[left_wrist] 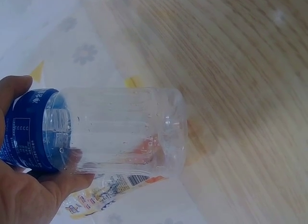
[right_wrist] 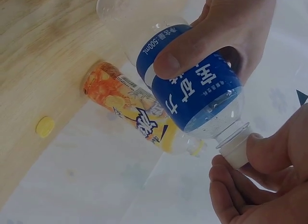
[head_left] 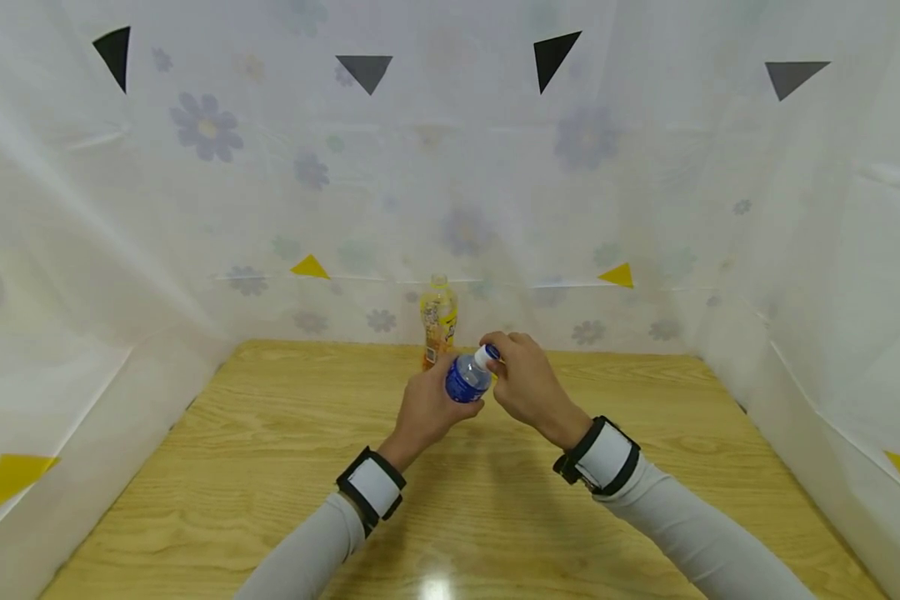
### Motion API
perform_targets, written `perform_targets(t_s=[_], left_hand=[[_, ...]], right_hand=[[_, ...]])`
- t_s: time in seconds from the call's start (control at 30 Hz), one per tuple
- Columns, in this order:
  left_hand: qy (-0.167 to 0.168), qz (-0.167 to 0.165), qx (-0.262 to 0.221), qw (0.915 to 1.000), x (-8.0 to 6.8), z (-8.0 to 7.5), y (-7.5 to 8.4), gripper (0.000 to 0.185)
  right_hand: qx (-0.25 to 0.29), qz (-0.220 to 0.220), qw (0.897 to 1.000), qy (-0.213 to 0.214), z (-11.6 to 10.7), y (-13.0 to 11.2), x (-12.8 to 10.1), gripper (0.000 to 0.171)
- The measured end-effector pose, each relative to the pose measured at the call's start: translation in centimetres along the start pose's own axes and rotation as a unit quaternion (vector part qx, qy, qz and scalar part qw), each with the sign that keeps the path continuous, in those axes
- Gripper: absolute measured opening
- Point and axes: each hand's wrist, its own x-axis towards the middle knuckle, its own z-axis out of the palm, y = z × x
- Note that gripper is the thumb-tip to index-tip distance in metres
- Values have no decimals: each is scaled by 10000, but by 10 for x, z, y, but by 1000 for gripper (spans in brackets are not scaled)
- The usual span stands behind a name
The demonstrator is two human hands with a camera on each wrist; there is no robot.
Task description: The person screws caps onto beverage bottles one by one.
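Note:
A clear plastic water bottle (head_left: 466, 380) with a blue label is held tilted above the wooden table (head_left: 270, 467), its neck pointing toward me. My left hand (head_left: 437, 398) grips it round the label. My right hand (head_left: 497, 357) pinches its white cap (head_left: 485, 357) with the fingertips. In the left wrist view the bottle (left_wrist: 120, 132) looks transparent with droplets inside, and my left hand (left_wrist: 29, 185) wraps the label end. In the right wrist view my right hand (right_wrist: 240, 180) closes round the cap (right_wrist: 236, 154) of the bottle (right_wrist: 197, 94).
An orange-labelled drink bottle (head_left: 438, 321) stands uncapped at the table's far edge, just behind my hands. A small yellow cap (right_wrist: 44, 126) lies on the table near it. White flowered sheeting (head_left: 645, 208) walls in the back and both sides.

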Motion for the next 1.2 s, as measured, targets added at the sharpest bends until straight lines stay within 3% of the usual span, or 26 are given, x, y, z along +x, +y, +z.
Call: perform_targets(t_s=[0.3, 0.67, 0.9, 1.03, 1.2], left_hand=[[-63, -118, 51, 9999, 1, 0, 1, 69], [-58, -161, 34, 9998, 0, 0, 3, 70], [-169, -211, -40, 9996, 6, -6, 0, 73], [128, -417, -73, 9990, 17, -23, -8, 74], [831, -977, -147, 9916, 39, -70, -27, 75]], right_hand=[[-70, -62, 9995, 305, 5, 1, 0, 22], [-50, -88, 9994, 341, 6, 1, 0, 21], [67, 8, 9999, 148, 5, 1, -2, 34], [192, 323, 9992, -152, 4, 3, -5, 48], [187, 570, 9975, -383, 6, 11, -9, 45]])
